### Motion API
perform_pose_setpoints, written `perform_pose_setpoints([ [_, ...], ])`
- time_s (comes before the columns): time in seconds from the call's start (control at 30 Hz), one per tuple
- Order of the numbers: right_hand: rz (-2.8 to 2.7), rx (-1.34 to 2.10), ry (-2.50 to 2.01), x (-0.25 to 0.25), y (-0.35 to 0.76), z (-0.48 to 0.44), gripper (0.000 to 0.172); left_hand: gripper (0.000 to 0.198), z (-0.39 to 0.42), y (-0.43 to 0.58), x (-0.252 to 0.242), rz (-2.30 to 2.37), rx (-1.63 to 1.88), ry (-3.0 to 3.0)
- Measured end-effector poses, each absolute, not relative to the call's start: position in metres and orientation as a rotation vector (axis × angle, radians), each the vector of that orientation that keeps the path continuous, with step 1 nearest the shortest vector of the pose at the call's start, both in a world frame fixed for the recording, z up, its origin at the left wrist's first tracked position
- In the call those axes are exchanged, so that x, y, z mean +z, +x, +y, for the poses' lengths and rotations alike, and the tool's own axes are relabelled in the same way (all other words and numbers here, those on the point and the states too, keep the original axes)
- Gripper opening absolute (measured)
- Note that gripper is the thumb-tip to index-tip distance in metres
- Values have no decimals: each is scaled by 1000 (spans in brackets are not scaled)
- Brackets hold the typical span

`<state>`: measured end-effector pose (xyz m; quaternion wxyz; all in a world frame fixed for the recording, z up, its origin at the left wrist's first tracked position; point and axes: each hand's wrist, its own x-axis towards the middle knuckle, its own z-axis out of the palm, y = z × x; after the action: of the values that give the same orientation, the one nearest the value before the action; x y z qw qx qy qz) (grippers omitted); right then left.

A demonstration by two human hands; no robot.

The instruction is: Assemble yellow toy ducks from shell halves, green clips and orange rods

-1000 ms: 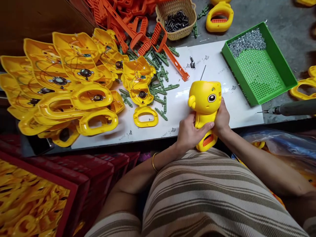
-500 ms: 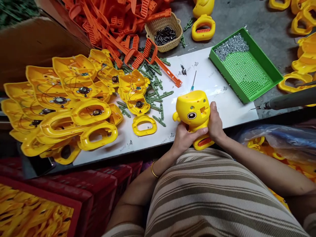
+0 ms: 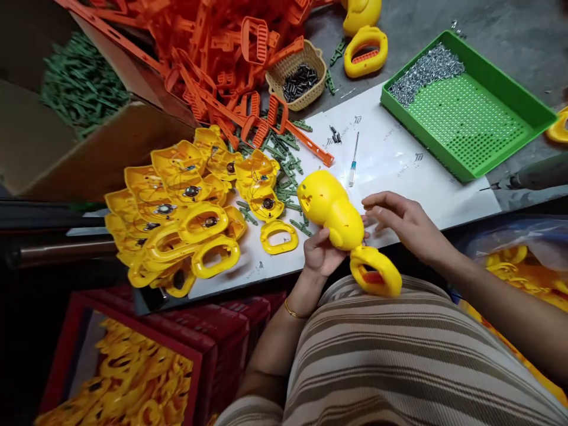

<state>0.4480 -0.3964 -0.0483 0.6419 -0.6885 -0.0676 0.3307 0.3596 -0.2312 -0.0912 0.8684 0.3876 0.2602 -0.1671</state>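
A yellow plastic duck-shaped toy (image 3: 339,213) with a ring handle lies tilted in my left hand (image 3: 322,253), its head toward the upper left and the handle near my lap. My left fingers go beneath the toy and are partly hidden by it. Just right of the toy is my right hand (image 3: 397,220), fingers apart and holding nothing; some fingertips are close to the toy's side, and I cannot tell if they touch it. A screwdriver (image 3: 354,163) with a clear blue handle lies on the white paper (image 3: 390,171) beyond the toy.
Left are stacked yellow half shells (image 3: 177,213) with speakers and wires. Green plastic pieces (image 3: 288,163) lie behind them, below a heap of orange parts (image 3: 213,65). A basket (image 3: 288,97) holds dark cylinders. A green tray (image 3: 492,127) of screws stands right.
The toy has turned from eye-side up to its smooth side, handle swung right. My right hand has come off it and opened. The view has shifted left.
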Motion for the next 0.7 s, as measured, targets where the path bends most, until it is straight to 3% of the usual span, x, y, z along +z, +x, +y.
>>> perform_pose_setpoints([
  [0.23,-162,875,-1481,-49,437,-397,25,69,-231,364,-97,677,-277,877],
  [0.4,-226,935,-1511,-46,441,-411,23,76,-230,371,-93,627,-342,961],
  [0.6,-707,537,-2130,-43,428,-427,35,66,-234,380,-82,632,-175,914],
  [0.7,-776,359,-2262,-59,427,-429,28,62,-240,388,-79,718,-105,837],
])
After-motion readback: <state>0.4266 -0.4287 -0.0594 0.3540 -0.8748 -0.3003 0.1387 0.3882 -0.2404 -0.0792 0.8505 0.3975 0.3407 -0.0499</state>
